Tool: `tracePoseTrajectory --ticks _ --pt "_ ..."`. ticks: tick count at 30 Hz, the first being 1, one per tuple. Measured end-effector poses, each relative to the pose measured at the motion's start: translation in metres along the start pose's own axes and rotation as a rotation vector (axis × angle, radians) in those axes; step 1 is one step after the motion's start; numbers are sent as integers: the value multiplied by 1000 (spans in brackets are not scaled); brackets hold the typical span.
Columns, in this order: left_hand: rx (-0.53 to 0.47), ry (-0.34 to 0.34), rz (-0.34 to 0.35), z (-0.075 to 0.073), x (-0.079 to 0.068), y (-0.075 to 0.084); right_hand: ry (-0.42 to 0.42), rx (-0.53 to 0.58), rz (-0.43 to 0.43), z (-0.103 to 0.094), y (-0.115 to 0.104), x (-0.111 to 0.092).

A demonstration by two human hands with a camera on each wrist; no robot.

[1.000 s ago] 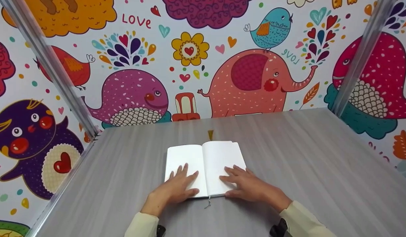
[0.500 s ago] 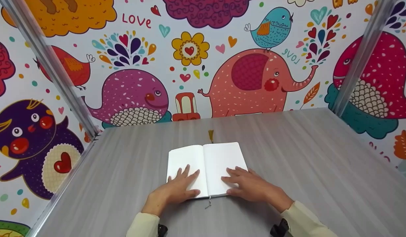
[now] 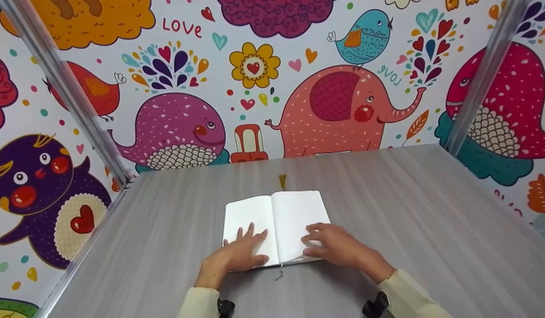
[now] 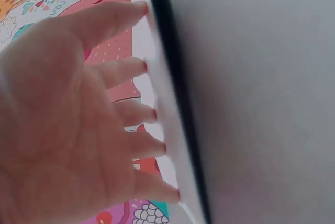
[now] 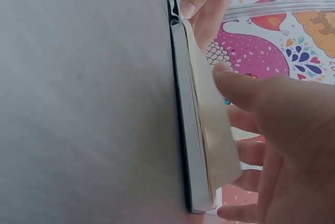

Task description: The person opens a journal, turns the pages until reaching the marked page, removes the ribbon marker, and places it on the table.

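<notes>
A notebook (image 3: pixel 294 216) with blank white pages lies spread on the table in the head view. My left hand (image 3: pixel 241 251) rests on the lower part of the left page, fingers spread. In the left wrist view its fingertips (image 4: pixel 157 114) press on the page above the dark cover edge. My right hand (image 3: pixel 338 245) is over the lower right page with fingers slightly bent, fingertips on the paper. In the right wrist view the lower edge of a page (image 5: pixel 217 135) bows up off the page block (image 5: pixel 191 124), beneath the fingers and thumb.
A thin ribbon end (image 3: pixel 279 277) sticks out at the notebook's near edge, and a gold tassel (image 3: pixel 282 182) lies beyond its far edge. The grey wood-grain table (image 3: pixel 409 198) meets cartoon-printed wall panels (image 3: pixel 255 26) with metal posts (image 3: pixel 471 97) at the corners.
My right fingers have drawn together and bent a little, and the right page's near edge has lifted. The left page's far corner sits lower than a second ago. My left hand has barely moved.
</notes>
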State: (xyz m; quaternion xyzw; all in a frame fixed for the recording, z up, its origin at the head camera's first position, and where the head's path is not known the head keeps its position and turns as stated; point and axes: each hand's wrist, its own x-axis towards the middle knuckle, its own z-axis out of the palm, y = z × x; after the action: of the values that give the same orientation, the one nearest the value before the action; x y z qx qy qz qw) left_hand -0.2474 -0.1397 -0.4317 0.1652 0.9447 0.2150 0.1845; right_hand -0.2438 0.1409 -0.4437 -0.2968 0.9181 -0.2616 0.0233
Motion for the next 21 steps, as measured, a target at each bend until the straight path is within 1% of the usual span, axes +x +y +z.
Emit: tracePoseTrajectory --ticks 4,9,13,17,19,21 --pt "-11 6 6 0 -1 0 66 -2 -19 2 2 2" --pt "-29 2 11 0 -1 -1 142 -36 -78 5 5 2" --pt "-31 4 14 1 0 -1 182 -38 -86 7 8 2" --pt "-27 6 13 2 1 -2 238 6 -34 10 8 5" --pt "-23 7 12 2 1 -2 268 40 15 12 7 6" --pt "-18 7 11 2 1 -2 297 85 85 15 5 8"
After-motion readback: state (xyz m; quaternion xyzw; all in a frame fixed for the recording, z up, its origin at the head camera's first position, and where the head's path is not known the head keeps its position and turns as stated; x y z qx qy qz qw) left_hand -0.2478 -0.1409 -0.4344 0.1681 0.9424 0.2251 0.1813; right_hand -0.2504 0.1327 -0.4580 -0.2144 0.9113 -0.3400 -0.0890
